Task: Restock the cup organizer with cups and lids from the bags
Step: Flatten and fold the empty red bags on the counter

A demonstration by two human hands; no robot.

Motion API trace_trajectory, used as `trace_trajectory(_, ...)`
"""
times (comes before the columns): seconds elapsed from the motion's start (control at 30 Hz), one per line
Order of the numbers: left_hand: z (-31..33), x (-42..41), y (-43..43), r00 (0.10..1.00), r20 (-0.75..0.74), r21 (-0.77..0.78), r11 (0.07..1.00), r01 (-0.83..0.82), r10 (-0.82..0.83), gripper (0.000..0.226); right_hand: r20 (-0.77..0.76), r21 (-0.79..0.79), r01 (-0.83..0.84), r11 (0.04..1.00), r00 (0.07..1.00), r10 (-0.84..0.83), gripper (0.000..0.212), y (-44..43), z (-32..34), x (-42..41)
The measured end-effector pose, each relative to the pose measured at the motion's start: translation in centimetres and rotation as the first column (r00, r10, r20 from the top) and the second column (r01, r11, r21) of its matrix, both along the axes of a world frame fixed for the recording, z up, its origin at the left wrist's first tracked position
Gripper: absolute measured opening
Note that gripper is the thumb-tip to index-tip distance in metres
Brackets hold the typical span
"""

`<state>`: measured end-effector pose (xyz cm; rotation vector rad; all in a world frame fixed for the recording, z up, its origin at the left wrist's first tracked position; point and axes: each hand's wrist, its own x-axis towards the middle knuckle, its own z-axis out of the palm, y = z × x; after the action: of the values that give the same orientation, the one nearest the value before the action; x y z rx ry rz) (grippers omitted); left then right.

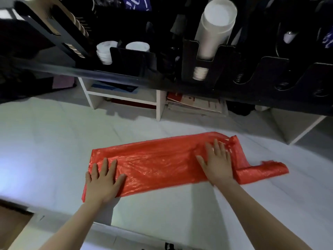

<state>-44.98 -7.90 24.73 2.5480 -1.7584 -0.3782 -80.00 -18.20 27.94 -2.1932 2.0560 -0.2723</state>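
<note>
Two bare arms reach up from the bottom of the frame. Both hands lie flat, with fingers straight and spread wide. The left hand [103,179] presses on the lower left end of the red bag [158,163]. The right hand [217,163] presses near the bag's right end. Neither hand holds anything.

The white tabletop [54,141] fills the middle of the frame. The black cup organizer [207,56] runs across the top. The red bag lies at the center of the frame, flat and thin, with its handles flopped to the right. A tall stack of white cups [214,27] leans in a slot at the upper middle. Two short white stacks [105,51] sit at the upper left; I cannot tell if they are cups or lids.

The bag looks empty to me, so I think this step is smoothing it flat. The next move is likely to fold it and put it away. More stock would need another bag, and I see none.
</note>
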Motion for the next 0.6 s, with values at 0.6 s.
trace_trajectory(0.6,1.7,-5.2,-0.5,0.902,-0.347,-0.34,0.931,0.135,-0.257,0.039,0.085,0.126,-0.305,0.944,0.951,0.296,0.061,6.6,-2.2,4.8)
